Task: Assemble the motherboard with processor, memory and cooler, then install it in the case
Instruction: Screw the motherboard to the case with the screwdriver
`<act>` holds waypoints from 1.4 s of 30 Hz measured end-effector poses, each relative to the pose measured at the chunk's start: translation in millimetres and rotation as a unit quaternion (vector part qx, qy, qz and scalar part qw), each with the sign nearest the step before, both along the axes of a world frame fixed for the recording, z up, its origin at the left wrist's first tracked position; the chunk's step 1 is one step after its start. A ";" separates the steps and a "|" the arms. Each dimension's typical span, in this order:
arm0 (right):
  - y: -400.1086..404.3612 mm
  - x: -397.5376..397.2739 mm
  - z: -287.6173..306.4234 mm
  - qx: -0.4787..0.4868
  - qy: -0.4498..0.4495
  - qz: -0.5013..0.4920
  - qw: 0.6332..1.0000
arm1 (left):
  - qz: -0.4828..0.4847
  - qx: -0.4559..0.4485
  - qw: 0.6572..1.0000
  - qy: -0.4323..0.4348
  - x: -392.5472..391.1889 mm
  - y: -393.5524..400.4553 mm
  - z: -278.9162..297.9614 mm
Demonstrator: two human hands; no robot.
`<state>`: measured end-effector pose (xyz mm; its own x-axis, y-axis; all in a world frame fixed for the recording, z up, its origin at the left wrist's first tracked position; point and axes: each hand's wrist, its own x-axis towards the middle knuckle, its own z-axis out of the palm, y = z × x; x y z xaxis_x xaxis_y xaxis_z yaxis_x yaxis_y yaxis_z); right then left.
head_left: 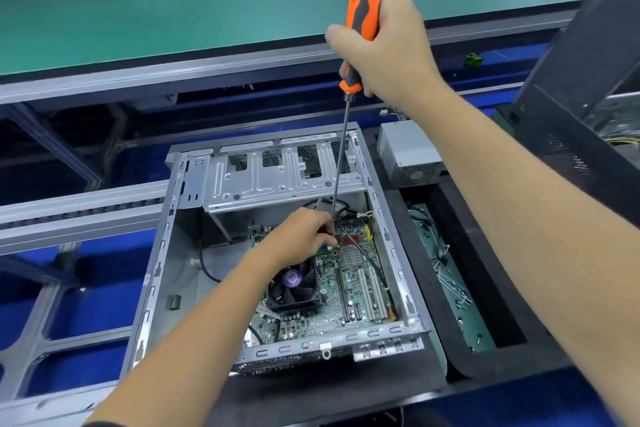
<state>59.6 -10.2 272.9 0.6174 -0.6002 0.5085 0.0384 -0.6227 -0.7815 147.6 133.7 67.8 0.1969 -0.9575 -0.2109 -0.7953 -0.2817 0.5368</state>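
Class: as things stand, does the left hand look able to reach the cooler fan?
Probably yes: the left hand is already inside the open case, just above the fan, with nothing between them.

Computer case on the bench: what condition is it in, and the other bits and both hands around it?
Case: lying on its side, open on top.
Motherboard: lying inside the case.
Cooler fan: mounted on the motherboard.
Screwdriver: nearly upright, tip down at the board.
Right hand: grips the screwdriver's handle.
Left hand: fingers pinched at the shaft near its tip.
Power supply: outside the case, beside it.
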 end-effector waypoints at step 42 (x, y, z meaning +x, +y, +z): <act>-25.8 -33.4 -26.8 -0.037 0.261 0.083 0.961 | 0.105 0.055 0.993 -0.025 -58.2 -64.1 -41.1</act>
